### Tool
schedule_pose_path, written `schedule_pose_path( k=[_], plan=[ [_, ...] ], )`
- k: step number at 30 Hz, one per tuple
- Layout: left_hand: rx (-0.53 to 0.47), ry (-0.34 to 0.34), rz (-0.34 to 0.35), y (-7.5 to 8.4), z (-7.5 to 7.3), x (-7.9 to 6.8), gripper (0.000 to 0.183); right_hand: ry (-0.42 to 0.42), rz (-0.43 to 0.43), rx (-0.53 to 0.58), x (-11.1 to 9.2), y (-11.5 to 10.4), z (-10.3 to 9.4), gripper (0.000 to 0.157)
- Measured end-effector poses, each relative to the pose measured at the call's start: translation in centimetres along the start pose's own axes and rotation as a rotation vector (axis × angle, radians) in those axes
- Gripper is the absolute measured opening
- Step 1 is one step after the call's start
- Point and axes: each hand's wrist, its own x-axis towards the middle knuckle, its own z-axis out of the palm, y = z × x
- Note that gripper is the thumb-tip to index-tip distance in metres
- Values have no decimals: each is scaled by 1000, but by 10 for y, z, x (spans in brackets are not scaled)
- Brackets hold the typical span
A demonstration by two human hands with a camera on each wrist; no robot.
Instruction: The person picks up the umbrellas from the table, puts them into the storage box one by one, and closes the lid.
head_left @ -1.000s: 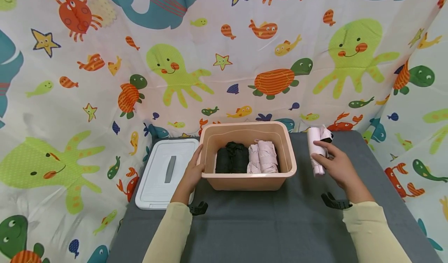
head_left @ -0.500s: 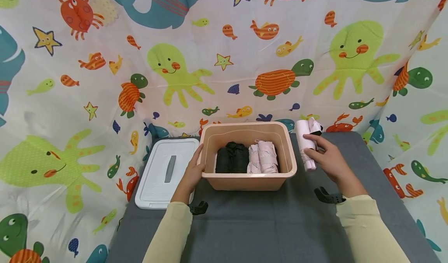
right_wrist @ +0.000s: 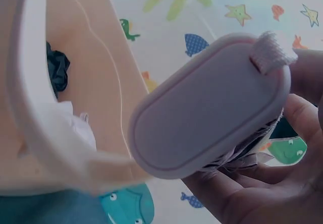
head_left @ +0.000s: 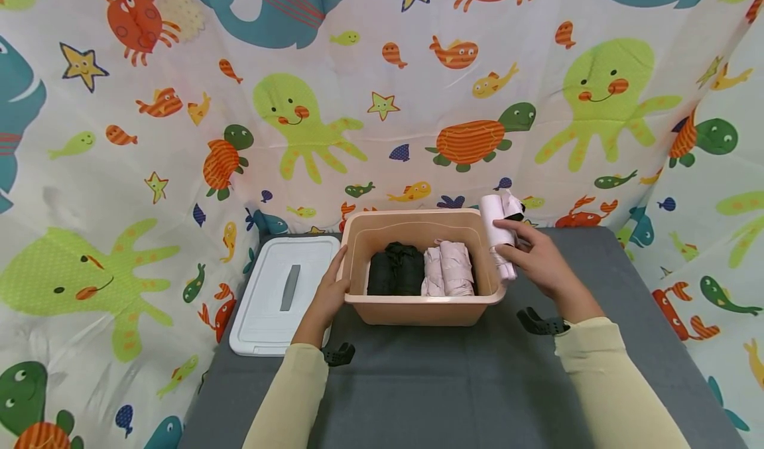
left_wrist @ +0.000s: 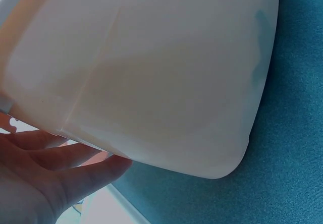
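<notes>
In the head view, my right hand grips a folded pink compact umbrella at the right rim of a peach plastic bin. Close up in the right wrist view, the umbrella's flat oval end with a strap loop faces the camera. My left hand rests against the bin's left side; its fingers lie fairly straight along the wall in the left wrist view. Inside the bin, rolled black bundles lie left of rolled pink bundles, side by side.
A white lid with a grey handle lies left of the bin. Everything stands on a dark grey table. A curtain printed with sea animals hangs behind and at the sides.
My right hand has carried the pink umbrella leftward, from above the table at the right to the bin's right rim. My left hand and the bin have stayed in place.
</notes>
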Motion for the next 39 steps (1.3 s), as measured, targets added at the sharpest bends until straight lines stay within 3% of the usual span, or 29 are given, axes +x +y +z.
schedule_pose_path(
  k=[11, 24, 39],
  plan=[
    [-15, 42, 46, -8, 3, -2, 81, -93, -8, -39, 21, -8, 17, 52],
    [-30, 41, 22, -8, 2, 1, 79, -192, 72, -138, 42, -19, 33, 49],
    [-13, 43, 45, -7, 3, 0, 80, -315, 72, -254, 67, -24, 53, 44]
  ],
)
